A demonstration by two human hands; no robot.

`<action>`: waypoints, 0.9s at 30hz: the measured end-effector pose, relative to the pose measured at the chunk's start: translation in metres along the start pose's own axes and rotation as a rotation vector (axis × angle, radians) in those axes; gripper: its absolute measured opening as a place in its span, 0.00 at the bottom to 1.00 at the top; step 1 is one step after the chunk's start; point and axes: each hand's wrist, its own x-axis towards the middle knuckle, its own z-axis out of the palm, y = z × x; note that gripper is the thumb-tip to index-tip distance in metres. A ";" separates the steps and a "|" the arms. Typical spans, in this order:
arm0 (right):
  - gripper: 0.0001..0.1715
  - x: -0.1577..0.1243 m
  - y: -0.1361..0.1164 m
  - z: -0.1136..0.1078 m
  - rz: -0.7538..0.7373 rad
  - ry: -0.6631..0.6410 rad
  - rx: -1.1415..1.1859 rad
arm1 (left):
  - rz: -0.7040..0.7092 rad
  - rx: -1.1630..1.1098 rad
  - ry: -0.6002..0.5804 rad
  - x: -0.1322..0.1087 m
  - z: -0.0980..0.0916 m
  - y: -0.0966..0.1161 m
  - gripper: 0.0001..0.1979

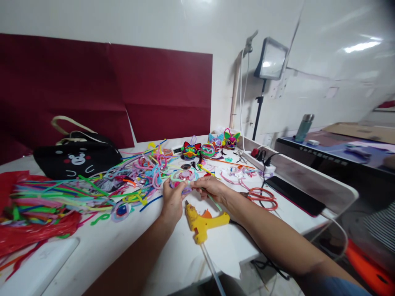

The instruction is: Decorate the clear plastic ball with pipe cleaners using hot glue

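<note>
My left hand (pixel 171 201) and my right hand (pixel 209 186) are closed together on a small pastel pipe-cleaner piece (pixel 182 178), held just above the white table (pixel 129 242). A thin green pipe cleaner (pixel 214 202) trails down from my right hand. A yellow glue gun (pixel 204 223) lies on the table right below my hands, its nozzle pointing up toward them.
A big tangle of coloured pipe cleaners (pixel 92 189) and a red plastic bag (pixel 33 230) fill the left. A black bear-face bag (pixel 77 158) sits behind. Finished colourful figures (pixel 210 148) stand at the back; orange scissors (pixel 262 197), a dark tablet (pixel 296 195) and a lamp (pixel 270 58) are to the right.
</note>
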 end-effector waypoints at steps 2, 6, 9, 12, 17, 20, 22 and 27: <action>0.17 0.000 0.000 0.000 -0.004 0.006 -0.014 | 0.001 -0.005 0.009 -0.001 0.000 -0.001 0.27; 0.20 0.000 0.001 0.000 -0.023 0.004 -0.026 | 0.011 -0.041 -0.005 -0.002 0.001 -0.004 0.25; 0.20 0.001 0.002 0.000 -0.032 0.014 -0.032 | 0.014 -0.060 0.018 -0.003 0.001 -0.005 0.23; 0.20 0.003 0.003 0.001 -0.034 0.030 -0.032 | 0.024 -0.085 0.029 -0.005 0.002 -0.005 0.19; 0.21 0.003 0.004 0.002 -0.042 0.056 -0.038 | -0.005 -0.106 0.061 -0.006 0.004 -0.003 0.16; 0.21 0.003 0.004 0.001 -0.051 0.050 -0.042 | -0.038 -0.120 0.062 -0.006 0.005 -0.002 0.15; 0.21 0.003 0.003 0.001 -0.056 0.042 -0.044 | -0.055 -0.138 0.067 -0.005 0.005 -0.002 0.15; 0.20 0.003 0.001 -0.002 -0.062 0.037 -0.045 | -0.079 -0.186 0.044 -0.003 0.004 -0.001 0.16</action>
